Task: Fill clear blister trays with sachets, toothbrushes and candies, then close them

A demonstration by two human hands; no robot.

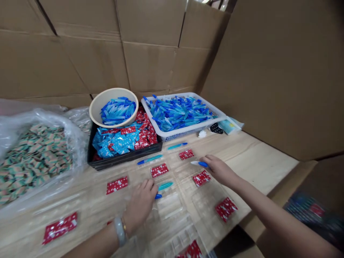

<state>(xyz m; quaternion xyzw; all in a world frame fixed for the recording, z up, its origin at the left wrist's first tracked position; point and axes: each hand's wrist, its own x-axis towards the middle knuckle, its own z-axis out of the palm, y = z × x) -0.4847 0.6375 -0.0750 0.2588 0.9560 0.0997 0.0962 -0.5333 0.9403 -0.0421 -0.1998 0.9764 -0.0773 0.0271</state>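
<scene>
My right hand (219, 170) is closed on a slim pen-shaped piece (200, 163), white at one end and blue at the other, above the clear plastic trays. Curled low over another clear tray, my left hand (141, 202) has a blue-ended pen-shaped piece (158, 196) sticking out from its fingers. A teal pen-shaped piece (165, 185) shows just beyond these fingers; whether they touch it I cannot tell. Red patterned packets, among them one (159, 170) between my hands and another (201, 178) below my right hand, lie in the trays. Two blue-and-teal pieces (149, 159) (177, 146) lie farther back.
A white basket (185, 133) and a cream bowl (92, 111) hold many blue pen-shaped pieces. The bowl rests on a black tray (126, 158) of red and blue packets. At left sits a plastic bag (77, 150) of small striped packets. Cardboard (150, 68) walls the table.
</scene>
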